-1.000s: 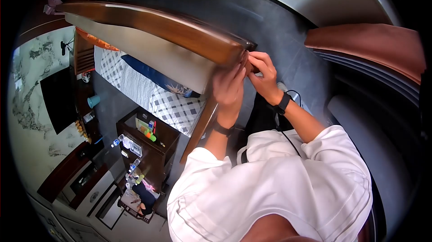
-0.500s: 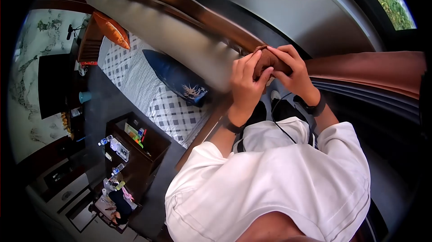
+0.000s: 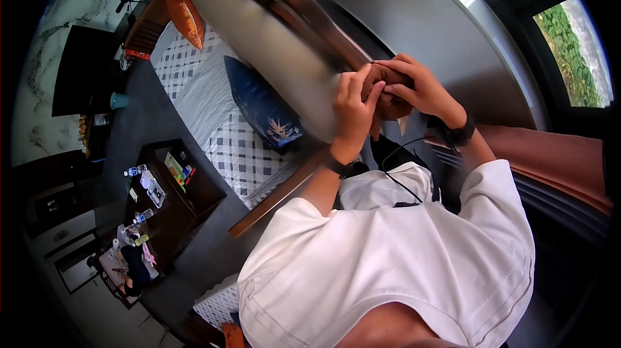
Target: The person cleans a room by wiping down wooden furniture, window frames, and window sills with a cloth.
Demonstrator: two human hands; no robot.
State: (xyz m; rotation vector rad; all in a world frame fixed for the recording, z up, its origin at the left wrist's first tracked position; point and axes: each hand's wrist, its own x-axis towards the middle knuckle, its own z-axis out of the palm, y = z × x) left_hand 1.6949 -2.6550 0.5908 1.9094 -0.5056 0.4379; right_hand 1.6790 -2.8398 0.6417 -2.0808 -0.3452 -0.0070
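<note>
1. Brown cloth (image 3: 391, 76) is bunched between the person's two hands, ahead of the white shirt (image 3: 388, 251) and just beside the near end of a wooden rail (image 3: 323, 8).
2. The left hand (image 3: 351, 110) grips its left side, thumb and fingers pressed onto the folds.
3. The right hand (image 3: 428, 91) is clamped on its right side, fingers over the far edge, thumb tip near the other thumb.
4. Left of the hands are a beige backrest (image 3: 259, 31), a blue pillow (image 3: 262, 105) and a checked cover (image 3: 239, 157); an orange pillow (image 3: 184, 17) lies farther off.
5. Far right is a window (image 3: 569, 57); a reddish-brown curtain (image 3: 550, 160) hangs nearer.
</note>
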